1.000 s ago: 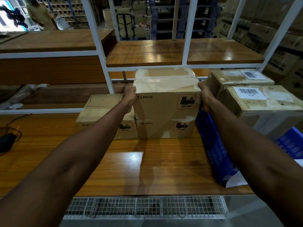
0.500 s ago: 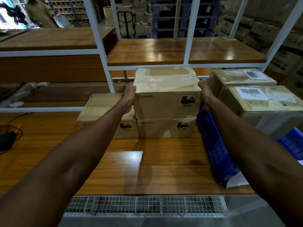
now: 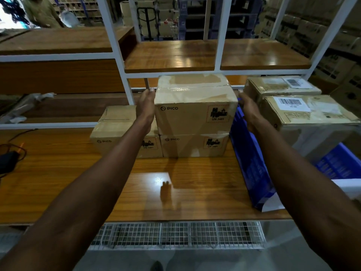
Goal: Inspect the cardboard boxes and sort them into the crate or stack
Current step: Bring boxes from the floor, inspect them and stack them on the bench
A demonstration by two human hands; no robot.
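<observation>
A taped cardboard box (image 3: 195, 114) marked PICO sits on top of a second PICO box (image 3: 193, 146) at the middle of the wooden table (image 3: 58, 173). My left hand (image 3: 146, 106) lies flat against the top box's left side, fingers pointing away from me. On its right side, my right hand (image 3: 248, 110) presses with straight fingers. A third PICO box (image 3: 115, 124) stands just left of the stack, partly behind my left forearm. At the right is a blue crate (image 3: 252, 167) with two labelled boxes (image 3: 310, 112) piled in it.
White frame posts (image 3: 121, 65) and wooden shelves rise behind the stack. A black device with cables (image 3: 7, 159) lies at the table's left edge. Wire mesh (image 3: 175, 235) runs under the front edge. A person (image 3: 43, 10) stands far back on the left.
</observation>
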